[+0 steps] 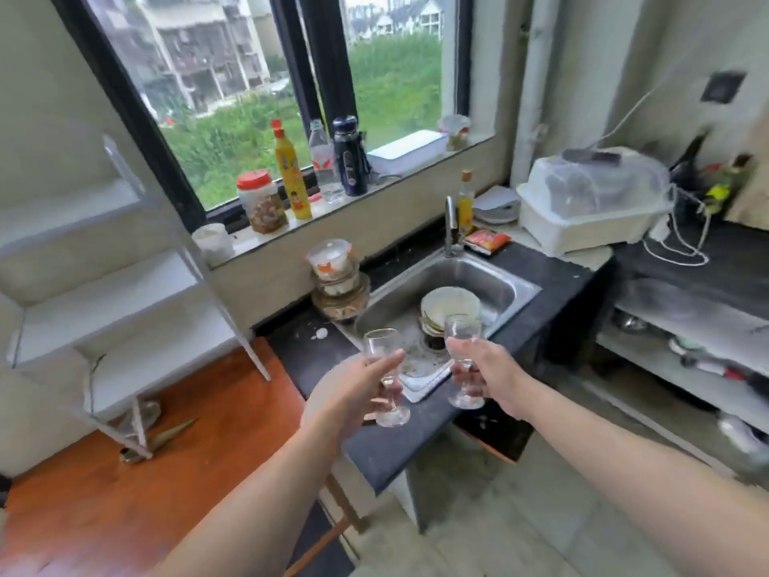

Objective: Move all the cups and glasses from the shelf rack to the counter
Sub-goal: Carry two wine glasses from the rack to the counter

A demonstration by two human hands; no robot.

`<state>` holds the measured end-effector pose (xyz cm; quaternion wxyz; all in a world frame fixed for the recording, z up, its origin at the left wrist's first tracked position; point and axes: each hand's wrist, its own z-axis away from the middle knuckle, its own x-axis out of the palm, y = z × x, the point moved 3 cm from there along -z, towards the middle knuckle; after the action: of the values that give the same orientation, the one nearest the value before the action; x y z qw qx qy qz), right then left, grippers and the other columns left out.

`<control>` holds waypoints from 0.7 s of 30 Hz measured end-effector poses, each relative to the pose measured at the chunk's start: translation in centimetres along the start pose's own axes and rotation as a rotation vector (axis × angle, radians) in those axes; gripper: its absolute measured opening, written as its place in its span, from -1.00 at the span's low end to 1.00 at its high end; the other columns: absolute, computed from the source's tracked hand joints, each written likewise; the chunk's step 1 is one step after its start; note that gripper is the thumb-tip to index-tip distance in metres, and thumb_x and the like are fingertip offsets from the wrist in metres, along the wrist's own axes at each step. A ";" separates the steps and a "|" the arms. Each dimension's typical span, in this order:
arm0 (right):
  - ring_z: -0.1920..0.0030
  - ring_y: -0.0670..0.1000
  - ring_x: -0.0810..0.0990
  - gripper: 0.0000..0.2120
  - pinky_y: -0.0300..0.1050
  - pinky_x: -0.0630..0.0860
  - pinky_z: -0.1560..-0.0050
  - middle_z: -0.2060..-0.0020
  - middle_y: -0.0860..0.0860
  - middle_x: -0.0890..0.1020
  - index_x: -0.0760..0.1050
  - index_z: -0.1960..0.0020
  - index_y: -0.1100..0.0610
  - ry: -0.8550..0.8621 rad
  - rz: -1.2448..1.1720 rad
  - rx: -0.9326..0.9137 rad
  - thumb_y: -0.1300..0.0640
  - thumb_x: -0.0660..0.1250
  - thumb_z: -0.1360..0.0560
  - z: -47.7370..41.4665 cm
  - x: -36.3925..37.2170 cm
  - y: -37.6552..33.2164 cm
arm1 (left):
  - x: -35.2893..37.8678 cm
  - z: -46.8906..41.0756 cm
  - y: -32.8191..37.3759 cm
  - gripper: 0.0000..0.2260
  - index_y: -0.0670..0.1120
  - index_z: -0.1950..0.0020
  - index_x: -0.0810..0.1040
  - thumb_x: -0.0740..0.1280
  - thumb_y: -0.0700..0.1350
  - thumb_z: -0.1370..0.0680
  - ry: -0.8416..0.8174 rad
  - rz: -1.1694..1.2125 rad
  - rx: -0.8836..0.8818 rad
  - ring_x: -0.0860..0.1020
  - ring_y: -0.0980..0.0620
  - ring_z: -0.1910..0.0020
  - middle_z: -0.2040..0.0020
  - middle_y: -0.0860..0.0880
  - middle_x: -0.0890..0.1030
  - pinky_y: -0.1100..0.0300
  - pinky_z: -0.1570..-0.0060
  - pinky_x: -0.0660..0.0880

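A dark stone counter [395,447] runs beneath a wide window [258,89], with a steel sink [491,281] sunk into it that holds a stack of dirty plates [449,310]. A stack of lidded glass bowls [337,281] stands on the counter at the sink's left corner, and the sill above carries a yellow squeeze bottle [293,172], a red-lidded jar [260,202], a clear water bottle [322,160] and a dark flask [349,156]. At the left a white shelf rack [125,293] stands on an orange-brown wooden surface [104,493]. Further right a white covered dish drainer [591,202] sits on the counter. Both arms reach forward over the counter's near edge. The left hand [353,397] is closed around the stem of a clear stemmed glass [385,376], fingers wrapped just below the bowl. The right hand [487,376] pinches a second stemmed glass [464,360] in the same way, fingers curled around its stem. Both glasses stand roughly upright, long axis near vertical, mouths up and round feet down, the left one tilted slightly. They are just beside each other in front of the sink; whether their feet touch the counter cannot be told.
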<state>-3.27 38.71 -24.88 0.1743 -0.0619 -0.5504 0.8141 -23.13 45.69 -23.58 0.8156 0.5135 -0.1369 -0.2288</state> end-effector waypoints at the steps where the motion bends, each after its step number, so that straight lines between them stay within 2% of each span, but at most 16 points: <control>1: 0.37 -0.06 0.57 -0.54 -0.23 0.37 0.46 0.35 -0.01 0.60 0.52 -0.01 0.06 0.038 0.001 -0.007 -0.22 0.48 -0.29 0.6 -2.9 -0.2 | 2.8 -0.9 0.4 -0.54 -0.08 -0.12 0.54 0.45 0.20 -0.38 -0.025 -0.009 -0.007 0.59 -0.03 0.31 0.25 -0.12 0.59 0.20 0.36 0.43; 4: 0.31 -0.03 0.61 -0.48 -0.19 0.43 0.38 0.26 0.04 0.63 0.54 -0.06 0.09 0.144 0.007 -0.017 -0.27 0.45 -0.31 2.3 -12.1 -0.4 | 11.9 -3.9 1.6 -0.56 -0.05 -0.11 0.51 0.43 0.22 -0.40 -0.090 -0.041 -0.019 0.57 -0.04 0.33 0.35 -0.09 0.62 0.19 0.39 0.40; 7: 0.29 -0.04 0.64 -0.54 -0.17 0.47 0.31 0.26 0.02 0.66 0.56 -0.06 0.05 0.243 0.011 -0.019 -0.28 0.42 -0.37 4.6 -21.6 0.1 | 22.4 -6.4 2.0 -0.59 0.02 -0.12 0.49 0.38 0.25 -0.43 -0.191 -0.066 -0.031 0.62 -0.05 0.27 0.27 -0.11 0.63 0.19 0.37 0.46; 9: 0.33 -0.06 0.64 -0.55 -0.19 0.47 0.35 0.26 0.03 0.67 0.57 -0.05 0.06 0.318 0.007 -0.016 -0.27 0.41 -0.39 6.3 -27.7 0.6 | 29.0 -7.4 2.2 -0.59 0.02 -0.11 0.50 0.37 0.27 -0.43 -0.264 -0.087 -0.031 0.65 -0.07 0.24 0.28 -0.10 0.64 0.18 0.34 0.49; 13: 0.34 -0.06 0.64 -0.54 -0.18 0.46 0.39 0.24 0.05 0.67 0.57 -0.01 0.11 0.477 -0.018 -0.003 -0.26 0.42 -0.38 9.9 -38.8 1.1 | 41.2 -8.6 2.9 -0.46 -0.08 -0.12 0.53 0.39 0.30 -0.36 -0.448 -0.141 -0.033 0.63 -0.07 0.30 0.33 -0.09 0.62 0.20 0.34 0.50; 18: 0.32 -0.02 0.64 -0.48 -0.15 0.40 0.40 0.10 0.09 0.65 0.56 -0.10 0.15 0.663 -0.097 -0.004 -0.24 0.45 -0.38 12.3 -49.8 1.6 | 53.0 -11.0 3.5 -0.46 -0.11 -0.16 0.52 0.39 0.27 -0.40 -0.594 -0.215 -0.047 0.62 -0.04 0.34 0.32 -0.10 0.61 0.21 0.38 0.50; 21: 0.35 -0.04 0.63 -0.47 -0.17 0.36 0.46 0.09 0.08 0.61 0.55 -0.11 0.17 0.738 -0.138 0.011 -0.22 0.47 -0.37 12.5 -55.4 1.9 | 59.3 -13.6 4.0 -0.43 -0.10 -0.18 0.50 0.38 0.29 -0.37 -0.670 -0.300 -0.049 0.63 -0.06 0.31 0.28 -0.12 0.62 0.19 0.34 0.52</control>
<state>44.28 7.66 -26.90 0.4156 -0.3129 -0.4490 0.7265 34.85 27.23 -26.58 0.6950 0.4047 -0.3141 -0.5046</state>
